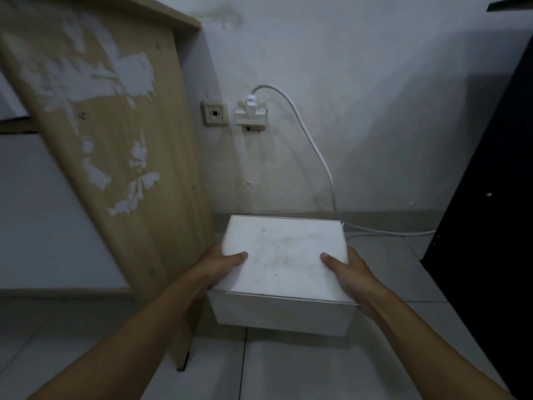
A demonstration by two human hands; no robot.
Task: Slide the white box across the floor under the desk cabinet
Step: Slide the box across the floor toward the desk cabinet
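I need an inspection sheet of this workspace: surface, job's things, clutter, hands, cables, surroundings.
Surface: pale tiled floor, dimly lit.
Job's things: white box, closed, beside the wooden desk panel; whether it rests on the floor, cannot tell.
Clutter: nothing seen.
Hands: left hand and right hand grip opposite sides of the box, thumbs on top.
Cables: white cable runs from the wall plug to the floor behind the box.
Surroundings: stained wall, dark furniture on the right.

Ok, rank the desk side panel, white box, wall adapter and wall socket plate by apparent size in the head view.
1. desk side panel
2. white box, though it sits nearer the camera
3. wall adapter and wall socket plate: too alike to rank
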